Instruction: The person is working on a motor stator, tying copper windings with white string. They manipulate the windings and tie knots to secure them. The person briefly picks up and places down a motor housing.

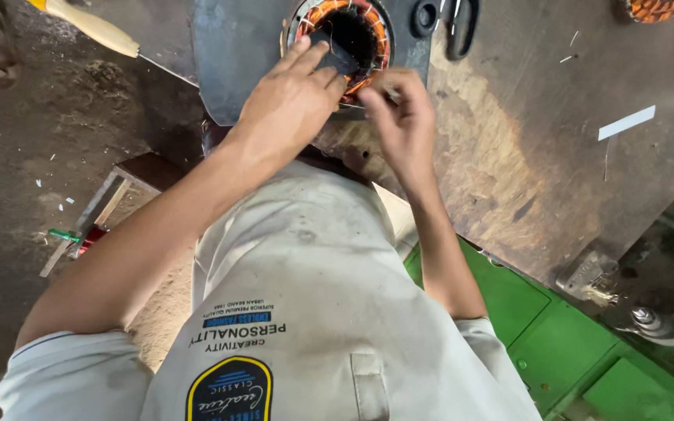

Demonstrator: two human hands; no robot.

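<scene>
Left hand [290, 97] lies flat on the stator [350, 39] — fingers together, tips over its dark bore. Right hand [403, 117] sits at the stator's near rim, fingertips pinched there; on what, I can't tell. The stator rests on the metal plate [232, 47] — scissors [459, 23] just right of it.

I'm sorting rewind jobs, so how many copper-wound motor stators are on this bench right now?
2. One stator lies at the top centre under the left hand and right hand; a second stator sits cut off at the top right edge. Others may lie outside the view.
</scene>
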